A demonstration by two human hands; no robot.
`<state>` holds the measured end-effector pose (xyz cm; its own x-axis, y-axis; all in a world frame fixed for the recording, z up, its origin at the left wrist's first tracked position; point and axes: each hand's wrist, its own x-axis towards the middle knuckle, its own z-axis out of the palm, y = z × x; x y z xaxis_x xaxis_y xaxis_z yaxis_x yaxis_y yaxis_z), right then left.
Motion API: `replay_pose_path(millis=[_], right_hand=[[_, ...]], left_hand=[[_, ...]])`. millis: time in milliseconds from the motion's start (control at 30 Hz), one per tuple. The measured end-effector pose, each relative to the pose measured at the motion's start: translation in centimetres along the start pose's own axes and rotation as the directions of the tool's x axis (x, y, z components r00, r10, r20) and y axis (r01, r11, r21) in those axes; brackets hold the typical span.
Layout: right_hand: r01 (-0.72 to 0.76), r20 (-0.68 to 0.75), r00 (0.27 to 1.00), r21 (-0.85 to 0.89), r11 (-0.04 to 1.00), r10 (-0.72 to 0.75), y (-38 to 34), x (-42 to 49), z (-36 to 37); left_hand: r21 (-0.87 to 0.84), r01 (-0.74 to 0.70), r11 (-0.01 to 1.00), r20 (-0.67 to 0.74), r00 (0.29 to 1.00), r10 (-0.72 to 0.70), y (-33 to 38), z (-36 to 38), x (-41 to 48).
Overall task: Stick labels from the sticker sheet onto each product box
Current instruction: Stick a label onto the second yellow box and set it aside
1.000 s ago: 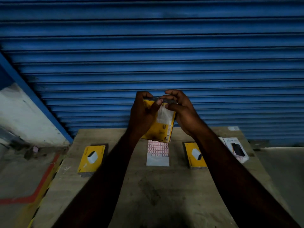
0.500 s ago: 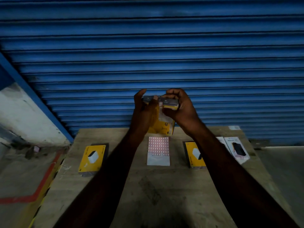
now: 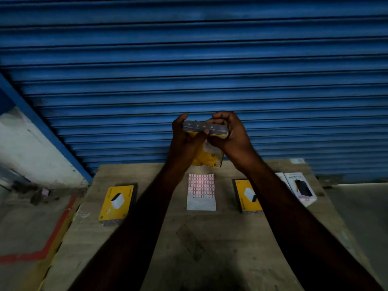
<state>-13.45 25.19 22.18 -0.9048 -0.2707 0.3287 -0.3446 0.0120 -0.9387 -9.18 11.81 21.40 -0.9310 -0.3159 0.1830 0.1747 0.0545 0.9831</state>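
Left grip (image 3: 184, 141) and right grip (image 3: 230, 133) both curl round the yellow box (image 3: 210, 159), raised over the sticker sheet (image 3: 201, 203) on the surface (image 3: 210, 238). Likely the sticking step; next needs box set down, fresh label (image 3: 198, 183) peeled.

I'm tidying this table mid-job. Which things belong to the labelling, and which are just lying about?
Job: held yellow box; sticker sheet; left yellow box; right yellow box; white boxes.
Lying about: white scrap on the table, far right corner; debris on the floor, left.
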Motion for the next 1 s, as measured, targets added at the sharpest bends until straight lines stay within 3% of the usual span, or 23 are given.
replay_pose_path(millis=[267,433,567,733,800,933,1000], right_hand=[[0.047,0.011,0.999,-0.008,0.999,-0.047,0.2,-0.2,0.6],[-0.016,0.037,0.999,0.080,0.997,0.014,-0.3,-0.7,0.5],[-0.078,-0.098,0.991,0.096,0.992,0.088,0.1,-0.3,1.3],[-0.179,-0.251,0.939,0.222,0.958,0.234,1.0,0.0,1.7],[-0.197,-0.225,0.942,0.233,0.952,0.250,0.7,-0.2,1.6],[-0.242,-0.030,0.966,0.230,0.943,0.256,0.3,-0.2,0.7],[-0.254,-0.051,0.961,0.220,0.942,0.271,0.2,-0.1,0.7]], left_hand=[[-0.002,0.003,1.000,-0.217,0.976,-0.003,0.4,1.0,-0.1],[-0.037,-0.038,0.999,-0.237,0.971,0.028,-0.1,1.2,-0.6],[-0.137,-0.024,0.990,-0.221,0.975,-0.007,0.0,1.2,-0.6],[-0.113,-0.073,0.991,-0.131,0.990,0.058,0.1,1.6,-1.3],[-0.101,-0.042,0.994,-0.101,0.994,0.032,0.3,1.4,-1.3],[-0.146,0.052,0.988,-0.095,0.993,-0.067,0.5,0.8,-0.6],[-0.164,0.053,0.985,-0.099,0.993,-0.070,0.4,0.7,-0.4]])
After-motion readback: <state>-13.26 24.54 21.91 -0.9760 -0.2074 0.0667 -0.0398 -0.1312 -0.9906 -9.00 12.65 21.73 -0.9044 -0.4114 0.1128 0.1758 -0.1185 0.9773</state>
